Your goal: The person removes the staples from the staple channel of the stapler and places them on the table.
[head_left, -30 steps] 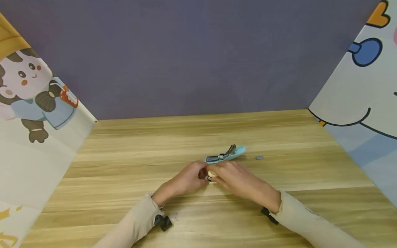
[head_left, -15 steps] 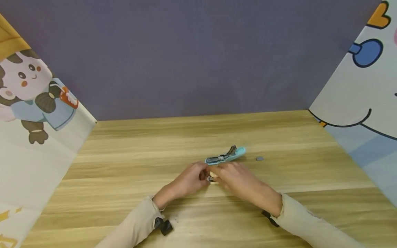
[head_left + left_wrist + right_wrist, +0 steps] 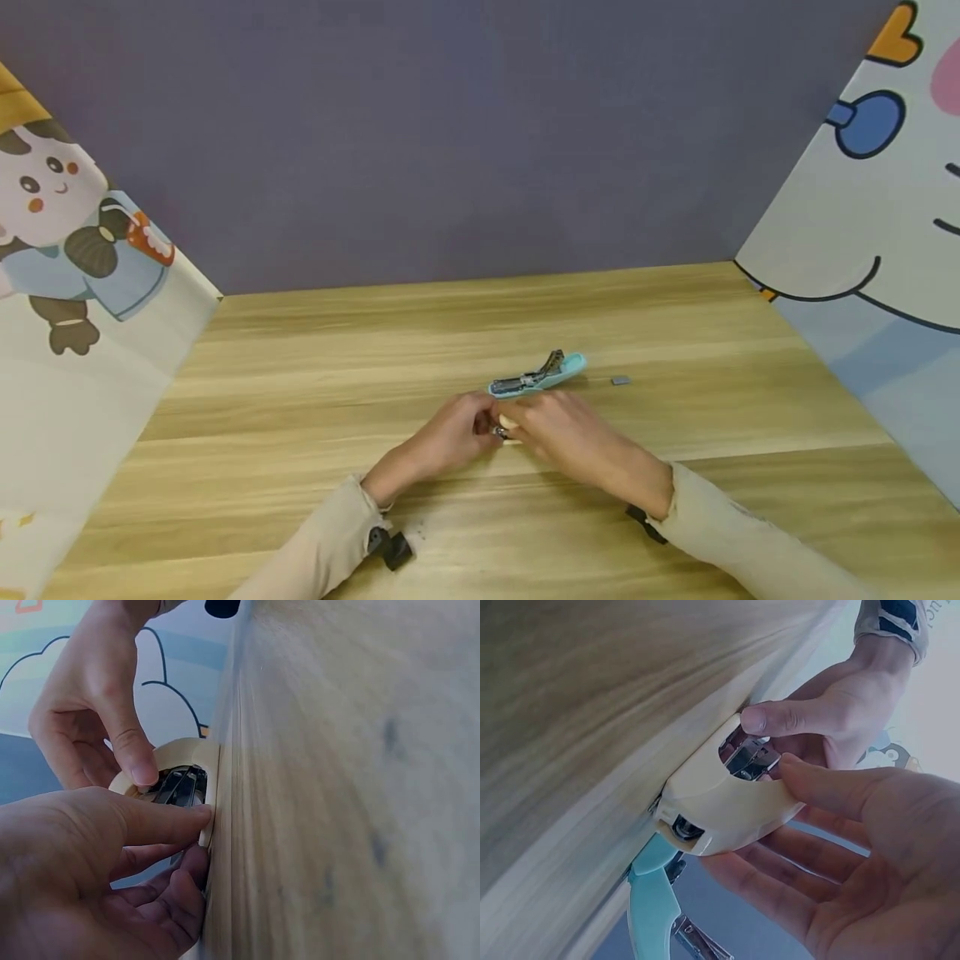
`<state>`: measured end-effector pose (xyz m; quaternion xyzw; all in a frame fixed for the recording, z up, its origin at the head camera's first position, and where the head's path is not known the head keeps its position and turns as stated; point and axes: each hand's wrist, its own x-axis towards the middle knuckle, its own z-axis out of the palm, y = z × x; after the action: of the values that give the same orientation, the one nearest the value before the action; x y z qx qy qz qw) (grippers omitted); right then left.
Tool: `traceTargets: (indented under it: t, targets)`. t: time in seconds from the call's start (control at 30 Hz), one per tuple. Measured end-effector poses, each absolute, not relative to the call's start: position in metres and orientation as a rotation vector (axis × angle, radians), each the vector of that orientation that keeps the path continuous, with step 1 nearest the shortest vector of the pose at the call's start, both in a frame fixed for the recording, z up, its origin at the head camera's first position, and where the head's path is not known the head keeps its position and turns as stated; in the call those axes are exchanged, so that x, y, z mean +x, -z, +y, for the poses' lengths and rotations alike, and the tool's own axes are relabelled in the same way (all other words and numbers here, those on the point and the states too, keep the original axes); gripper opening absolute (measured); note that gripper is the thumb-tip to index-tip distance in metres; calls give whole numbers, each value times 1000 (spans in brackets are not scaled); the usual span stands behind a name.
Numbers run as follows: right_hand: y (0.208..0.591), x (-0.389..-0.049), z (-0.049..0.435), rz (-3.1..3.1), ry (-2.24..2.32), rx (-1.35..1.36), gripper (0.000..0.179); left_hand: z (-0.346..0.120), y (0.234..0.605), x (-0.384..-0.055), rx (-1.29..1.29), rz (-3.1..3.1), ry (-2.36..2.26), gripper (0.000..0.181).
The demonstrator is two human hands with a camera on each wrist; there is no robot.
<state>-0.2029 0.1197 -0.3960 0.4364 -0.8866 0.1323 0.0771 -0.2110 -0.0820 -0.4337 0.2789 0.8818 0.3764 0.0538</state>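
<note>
Right wrist | left fingers (image 3: 776, 718), right fingers (image 3: 832, 784) pinch cream casing (image 3: 727, 801) | innards (image 3: 744, 757) unclear

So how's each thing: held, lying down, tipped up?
Cream rounded plastic casing: held by the left hand and right hand, metal insides showing.
Turquoise plastic stapler: lying on the wooden table, dark metal arm tilted up.
Small grey rectangular strip: lying flat on the table.

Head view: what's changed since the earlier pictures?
The whole scene shifted slightly left in frame, so the camera probably turned right. The left hand and right hand still hold the rounded cream plastic case; the open teal stapler and small grey rectangular piece stayed put.
</note>
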Motion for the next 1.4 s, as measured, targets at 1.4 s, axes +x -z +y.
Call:
traceTargets:
  t: [1.4]
  targets:
    - [396,-211,134,-2635,-724,1421,2,-86,433,-210,843,2601,-1180,15]
